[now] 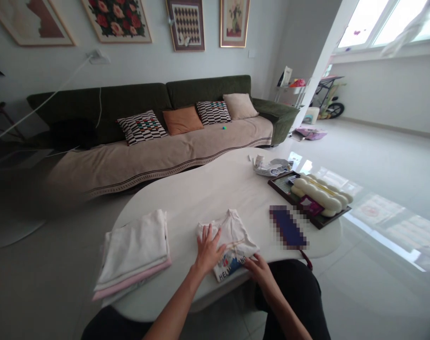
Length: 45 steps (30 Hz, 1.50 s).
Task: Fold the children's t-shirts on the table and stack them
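A folded white T-shirt (236, 231) with a blue printed picture lies on the white table (207, 189) in front of me. My left hand (208, 248) rests flat on it with fingers spread, pressing the cloth down. My right hand (259, 267) is at the shirt's near right edge by the print, fingers curled at the cloth; whether it grips the edge I cannot make out. To the left sits a stack of folded white and pink garments (135, 252).
A dark blue flat object (288, 227) lies right of the shirt. Behind it a dark tray (319, 219) holds a cream ribbed object (321, 193). Crumpled paper (271, 166) sits at the table's far edge. A green sofa (158, 123) with cushions stands beyond.
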Each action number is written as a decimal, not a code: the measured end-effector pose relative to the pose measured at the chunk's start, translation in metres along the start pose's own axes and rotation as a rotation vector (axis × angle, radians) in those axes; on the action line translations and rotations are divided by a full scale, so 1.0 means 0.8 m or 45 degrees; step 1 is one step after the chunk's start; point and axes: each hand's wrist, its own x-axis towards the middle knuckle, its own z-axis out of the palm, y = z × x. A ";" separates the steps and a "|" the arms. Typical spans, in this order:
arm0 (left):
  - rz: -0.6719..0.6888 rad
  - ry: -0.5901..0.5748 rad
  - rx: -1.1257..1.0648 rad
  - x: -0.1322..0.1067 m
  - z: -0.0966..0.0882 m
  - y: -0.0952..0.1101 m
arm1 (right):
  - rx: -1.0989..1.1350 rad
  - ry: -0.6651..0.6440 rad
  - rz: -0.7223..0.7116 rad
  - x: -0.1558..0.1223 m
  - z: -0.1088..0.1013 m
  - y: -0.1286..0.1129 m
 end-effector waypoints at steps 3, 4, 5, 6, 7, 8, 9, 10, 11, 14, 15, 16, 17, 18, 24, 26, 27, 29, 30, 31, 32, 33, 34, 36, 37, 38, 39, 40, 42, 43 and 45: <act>-0.046 -0.068 0.157 -0.006 0.025 -0.017 | -0.479 0.276 -0.313 -0.010 -0.017 0.017; -0.049 -0.075 0.191 -0.005 0.029 -0.020 | -0.606 0.306 -0.455 -0.009 -0.013 0.012; -0.047 -0.085 0.217 -0.004 0.032 -0.024 | -0.728 0.300 -0.589 -0.005 -0.004 0.004; -0.042 -0.092 0.237 -0.002 0.035 -0.026 | -0.851 0.272 -0.704 0.001 0.008 -0.004; -0.040 -0.089 0.253 0.000 0.039 -0.029 | -0.977 0.240 -0.793 0.009 0.023 -0.012; -0.038 -0.077 0.266 0.002 0.044 -0.031 | -1.103 0.210 -0.853 0.017 0.039 -0.017; -0.032 -0.056 0.276 0.002 0.049 -0.033 | -1.219 0.181 -0.883 0.025 0.055 -0.018; -0.020 -0.029 0.283 0.002 0.055 -0.036 | -1.317 0.157 -0.889 0.033 0.070 -0.017; -0.002 -0.001 0.285 0.001 0.060 -0.040 | -1.392 0.143 -0.876 0.040 0.082 -0.012; 0.068 0.043 0.263 -0.001 0.070 -0.051 | -1.498 0.140 -0.840 0.055 0.098 0.007; 0.090 0.045 0.247 0.001 0.071 -0.055 | -1.513 0.142 -0.842 0.059 0.098 0.012; 0.112 0.043 0.227 0.005 0.072 -0.058 | -1.523 0.139 -0.849 0.063 0.096 0.014; 0.133 0.039 0.206 0.011 0.072 -0.061 | -1.529 0.132 -0.858 0.068 0.093 0.014; 0.150 0.035 0.188 0.020 0.071 -0.062 | -1.533 0.123 -0.863 0.074 0.089 0.011; 0.242 0.039 0.140 0.094 0.066 -0.058 | -1.583 0.090 -0.800 0.139 0.061 -0.034; 0.263 0.069 0.152 0.112 0.064 -0.058 | -1.607 0.059 -0.761 0.160 0.052 -0.049; 0.256 0.092 0.164 0.116 0.063 -0.058 | -1.618 0.039 -0.743 0.168 0.049 -0.055; 0.217 0.147 0.182 0.119 0.064 -0.060 | -1.630 0.029 -0.727 0.175 0.048 -0.060; 0.191 0.182 0.184 0.117 0.065 -0.062 | -1.630 0.037 -0.738 0.175 0.050 -0.060; 0.158 0.224 0.180 0.116 0.066 -0.063 | -1.626 0.045 -0.758 0.172 0.054 -0.058; 0.120 0.265 0.173 0.114 0.068 -0.064 | -1.617 0.053 -0.784 0.168 0.058 -0.054; 0.083 0.299 0.165 0.113 0.070 -0.065 | -1.608 0.057 -0.808 0.164 0.063 -0.050; 0.053 0.322 0.158 0.112 0.072 -0.066 | -1.599 0.059 -0.823 0.160 0.067 -0.045; 0.025 0.345 0.143 0.112 0.074 -0.068 | -1.595 0.066 -0.820 0.161 0.071 -0.041; 0.021 0.354 0.137 0.112 0.076 -0.069 | -1.600 0.078 -0.811 0.166 0.071 -0.041; 0.017 0.365 0.133 0.113 0.076 -0.069 | -1.610 0.094 -0.801 0.174 0.069 -0.044; 0.009 0.374 0.133 0.114 0.077 -0.069 | -1.624 0.109 -0.787 0.185 0.066 -0.048; 0.000 0.377 0.139 0.114 0.077 -0.070 | -1.639 0.124 -0.773 0.198 0.062 -0.054; -0.013 0.352 0.165 0.115 0.077 -0.069 | -1.675 0.143 -0.743 0.230 0.053 -0.070; -0.016 0.332 0.181 0.115 0.077 -0.069 | -1.696 0.145 -0.730 0.247 0.048 -0.077; -0.028 0.301 0.205 0.115 0.076 -0.068 | -1.743 0.138 -0.707 0.281 0.037 -0.092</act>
